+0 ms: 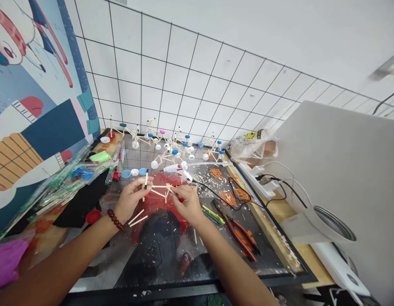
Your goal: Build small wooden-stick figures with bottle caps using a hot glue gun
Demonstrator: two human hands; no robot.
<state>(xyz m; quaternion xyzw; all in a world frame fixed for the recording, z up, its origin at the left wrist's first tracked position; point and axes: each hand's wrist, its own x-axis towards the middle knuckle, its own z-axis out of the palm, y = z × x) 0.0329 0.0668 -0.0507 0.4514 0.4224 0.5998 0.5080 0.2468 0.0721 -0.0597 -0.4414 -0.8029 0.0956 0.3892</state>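
My left hand [132,196], with a beaded bracelet [115,219] at the wrist, pinches one end of a small frame of thin wooden sticks [159,187]. A short stick with black ends [146,180] stands upright at that end. My right hand [188,203] has its thumb and fingers closed on the opposite end of the frame, which is held above the glass tabletop. Just behind the hands lies a white glue gun [177,168]. Loose wooden sticks [138,221] rest beside my left wrist. Blue and white bottle caps [134,172] sit behind my left hand.
Several stick models with coloured caps [174,151] line the back near the wire grid [180,80]. Pliers [236,233] and a green-yellow cutter knife [213,214] lie at right, among wood scraps and a black cable [216,196]. A power strip [259,180] flanks the table; bagged materials [78,173] occupy the left.
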